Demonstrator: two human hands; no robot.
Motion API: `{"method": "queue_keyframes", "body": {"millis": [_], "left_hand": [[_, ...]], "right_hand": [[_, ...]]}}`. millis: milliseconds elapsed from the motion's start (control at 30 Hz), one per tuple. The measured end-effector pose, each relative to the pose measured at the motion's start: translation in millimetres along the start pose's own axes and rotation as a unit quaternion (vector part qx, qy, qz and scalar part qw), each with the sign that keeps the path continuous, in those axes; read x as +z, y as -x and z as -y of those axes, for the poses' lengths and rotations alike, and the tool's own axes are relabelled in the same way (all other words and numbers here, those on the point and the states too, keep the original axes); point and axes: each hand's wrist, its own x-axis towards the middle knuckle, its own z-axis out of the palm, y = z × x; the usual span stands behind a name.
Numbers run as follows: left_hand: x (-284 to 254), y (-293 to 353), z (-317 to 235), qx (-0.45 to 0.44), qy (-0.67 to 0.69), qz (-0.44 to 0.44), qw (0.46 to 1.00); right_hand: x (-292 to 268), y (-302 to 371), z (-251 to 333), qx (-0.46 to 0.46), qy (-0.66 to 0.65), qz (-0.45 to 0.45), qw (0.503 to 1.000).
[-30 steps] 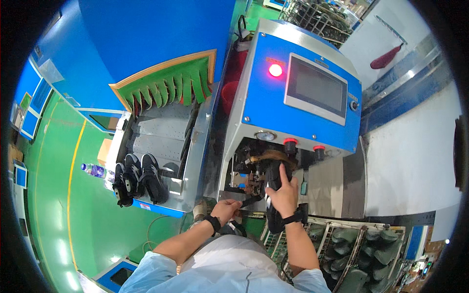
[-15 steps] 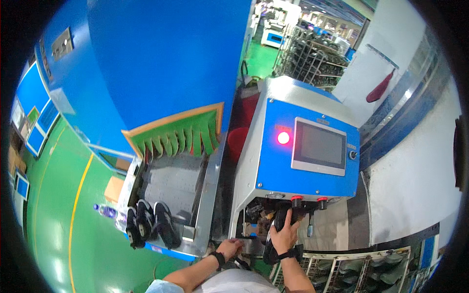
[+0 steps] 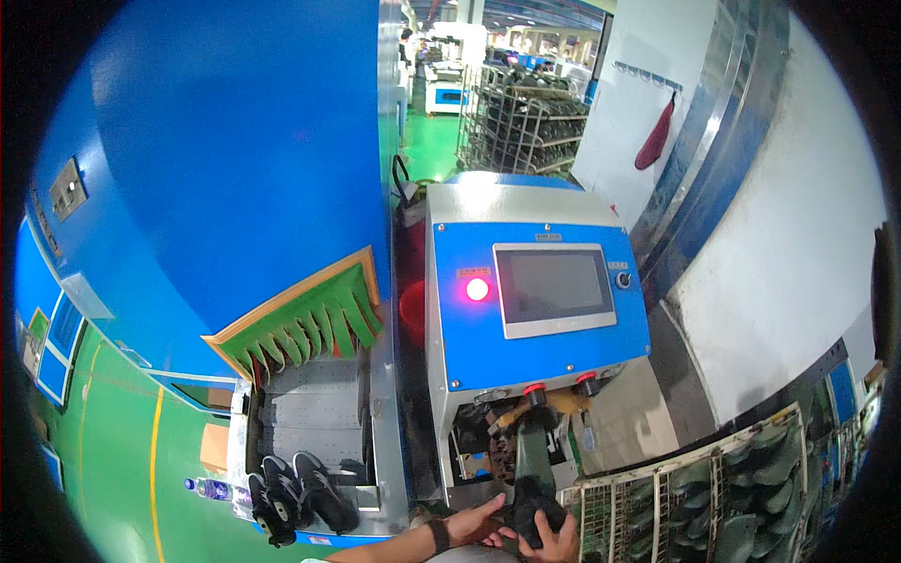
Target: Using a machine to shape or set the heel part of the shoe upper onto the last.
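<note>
A dark shoe (image 3: 533, 460), its long grey-green face turned up, lies tilted in the opening under the machine's blue panel. Around its near, black end my right hand (image 3: 552, 540) is closed, fingers bent over the top. My left hand (image 3: 481, 525) is beside that same end, thumb and fingers apart, tips close to or touching the shoe. Whether the left fingertips press on it is hard to see. Several black shoes with pale trim (image 3: 298, 497) stand together at the near end of the conveyor (image 3: 319, 403) to the left.
Ahead is the machine's blue control panel (image 3: 450, 347) with a screen (image 3: 554, 289) and a lit red lamp (image 3: 477, 289). Green strip curtains (image 3: 310, 328) hang at the blue housing's opening. A wire rack (image 3: 648, 507) of dark soles stands at right. A bottle (image 3: 211, 488) is beside the conveyor.
My right hand has come down and nearer with the shoe, which now shows its grey-green face. My left hand has moved right to the shoe's near end. The view has turned right.
</note>
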Motion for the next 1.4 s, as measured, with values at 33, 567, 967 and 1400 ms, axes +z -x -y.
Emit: {"method": "queue_keyframes", "body": {"millis": [33,567,967,1400], "left_hand": [[3.5,-5.3,5.3,-0.011,0.029,0.069,0.997],[-37.2,67.6,8.7,0.065,-0.132,-0.200,0.969],[53.3,-4.4,16.9,0.133,-0.242,-0.217,0.936],[94.9,-27.1,15.7,0.068,-0.314,-0.247,0.914]], "right_hand": [[0.3,46.6,-6.7,0.084,-0.005,0.200,0.976],[104.8,-12.3,-28.2,0.463,-0.755,0.022,0.464],[-33.8,311.2,-47.7,0.763,-0.054,-0.048,0.642],[-15.1,592.4,-189.4,0.833,0.080,0.247,0.489]]}}
